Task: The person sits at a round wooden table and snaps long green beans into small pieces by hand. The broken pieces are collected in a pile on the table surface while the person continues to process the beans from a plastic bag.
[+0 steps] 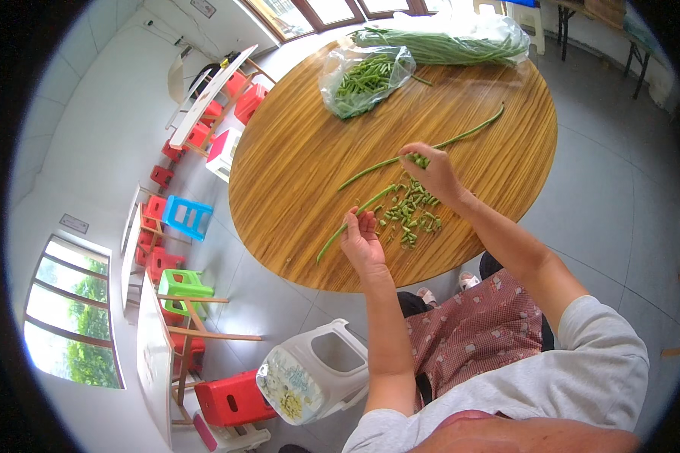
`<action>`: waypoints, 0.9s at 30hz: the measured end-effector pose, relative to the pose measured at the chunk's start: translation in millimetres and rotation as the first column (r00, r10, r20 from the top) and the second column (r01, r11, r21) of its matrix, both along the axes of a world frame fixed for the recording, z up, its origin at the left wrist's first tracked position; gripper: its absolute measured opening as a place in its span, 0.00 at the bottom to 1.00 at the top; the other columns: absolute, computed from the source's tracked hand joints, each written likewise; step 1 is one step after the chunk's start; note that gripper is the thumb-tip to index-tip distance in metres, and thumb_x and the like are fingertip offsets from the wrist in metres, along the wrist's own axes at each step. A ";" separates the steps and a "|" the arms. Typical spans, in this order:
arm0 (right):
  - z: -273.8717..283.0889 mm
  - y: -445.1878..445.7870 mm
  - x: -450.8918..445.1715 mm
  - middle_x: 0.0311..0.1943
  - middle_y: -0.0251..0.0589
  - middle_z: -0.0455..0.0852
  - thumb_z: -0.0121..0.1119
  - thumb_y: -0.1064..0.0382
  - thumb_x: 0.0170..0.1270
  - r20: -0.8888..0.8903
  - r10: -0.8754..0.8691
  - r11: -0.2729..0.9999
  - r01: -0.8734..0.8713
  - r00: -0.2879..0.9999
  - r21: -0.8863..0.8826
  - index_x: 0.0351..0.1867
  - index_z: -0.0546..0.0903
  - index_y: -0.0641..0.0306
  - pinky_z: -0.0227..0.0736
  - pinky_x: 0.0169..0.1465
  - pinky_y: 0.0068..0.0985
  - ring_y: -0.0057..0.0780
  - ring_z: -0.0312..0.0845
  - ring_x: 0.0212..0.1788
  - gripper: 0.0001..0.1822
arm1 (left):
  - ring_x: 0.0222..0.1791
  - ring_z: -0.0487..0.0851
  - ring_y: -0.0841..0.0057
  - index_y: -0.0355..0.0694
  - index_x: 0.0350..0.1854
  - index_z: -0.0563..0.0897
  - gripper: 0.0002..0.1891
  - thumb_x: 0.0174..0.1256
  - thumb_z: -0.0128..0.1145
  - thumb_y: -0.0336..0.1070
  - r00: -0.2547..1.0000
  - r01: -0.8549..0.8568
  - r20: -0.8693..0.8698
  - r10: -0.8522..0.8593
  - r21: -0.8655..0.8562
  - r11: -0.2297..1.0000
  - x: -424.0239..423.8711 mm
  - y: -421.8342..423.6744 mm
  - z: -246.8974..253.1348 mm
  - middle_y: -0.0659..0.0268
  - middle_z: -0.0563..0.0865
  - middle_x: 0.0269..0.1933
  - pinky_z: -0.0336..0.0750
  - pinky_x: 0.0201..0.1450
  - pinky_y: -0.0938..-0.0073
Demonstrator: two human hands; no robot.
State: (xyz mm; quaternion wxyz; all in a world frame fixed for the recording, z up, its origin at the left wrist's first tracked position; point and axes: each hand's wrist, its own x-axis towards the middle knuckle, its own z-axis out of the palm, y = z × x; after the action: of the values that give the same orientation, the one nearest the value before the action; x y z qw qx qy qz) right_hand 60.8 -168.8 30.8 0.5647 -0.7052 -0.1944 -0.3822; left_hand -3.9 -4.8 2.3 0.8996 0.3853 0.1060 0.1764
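Note:
My left hand (pixel 362 238) holds a long green bean (pixel 377 198) between thumb and fingers, the bean slanting past both sides of the hand over the table's near left part. Farther right, my right hand (pixel 430 172) is curled around several short green bean pieces (pixel 419 161). Between and below the hands, a loose pile of cut bean pieces and thin trimmings (pixel 411 209) lies on the wooden table (pixel 294 170). One whole long bean (pixel 473 130) stretches across the table, passing behind my right hand, which hides part of it.
At the table's far side stand an open clear plastic bag of cut beans (pixel 368 79) and a larger bag of whole long beans (pixel 447 45). A white plastic stool (pixel 323 368) is near the table at lower left. Red stools (pixel 232 399) and folding tables (pixel 153 351) line the left wall.

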 end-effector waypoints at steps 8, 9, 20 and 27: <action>-12.3 6.6 -9.1 0.36 0.44 0.79 0.59 0.67 0.49 0.049 0.308 0.793 -0.228 0.950 -0.565 0.39 0.77 0.64 0.72 0.36 0.29 0.39 0.76 0.36 0.13 | 0.28 0.79 0.79 0.33 0.34 0.77 0.09 0.59 0.53 0.35 0.998 0.057 0.008 -0.058 0.075 0.996 2.0 -0.7 -4.6 0.63 0.80 0.29 0.75 0.32 0.82; -13.6 7.6 -11.1 0.34 0.44 0.79 0.58 0.68 0.47 -0.022 0.301 0.756 -0.253 0.953 -0.603 0.39 0.77 0.64 0.71 0.36 0.30 0.40 0.76 0.35 0.14 | 0.27 0.79 0.79 0.33 0.34 0.77 0.09 0.60 0.53 0.35 0.998 0.060 0.012 -0.061 0.080 0.995 2.3 -0.2 -4.2 0.63 0.80 0.29 0.75 0.32 0.83; -5.5 8.8 -21.4 0.26 0.47 0.76 0.59 0.62 0.45 -0.203 0.165 0.521 -0.260 0.965 -0.813 0.26 0.74 0.68 0.71 0.36 0.32 0.42 0.76 0.34 0.11 | 0.28 0.79 0.77 0.35 0.37 0.76 0.09 0.58 0.53 0.35 0.997 -0.056 0.053 0.059 -0.050 0.997 1.2 0.0 -0.9 0.64 0.81 0.30 0.74 0.30 0.81; -5.9 11.7 -21.5 0.19 0.48 0.76 0.57 0.61 0.48 -0.157 0.125 0.853 -0.187 0.980 -0.487 0.23 0.74 0.69 0.70 0.30 0.32 0.39 0.77 0.26 0.11 | 0.27 0.79 0.77 0.34 0.36 0.76 0.09 0.59 0.53 0.35 0.998 -0.059 0.038 0.058 0.017 0.998 2.9 4.1 -8.6 0.63 0.80 0.29 0.75 0.30 0.81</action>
State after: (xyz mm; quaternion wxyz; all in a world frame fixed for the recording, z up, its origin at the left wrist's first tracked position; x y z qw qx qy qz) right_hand 39.3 -157.1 24.9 0.4028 -0.8306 -0.3090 -0.2289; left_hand -0.9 -0.7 -6.3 0.8922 0.3869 0.0988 0.2110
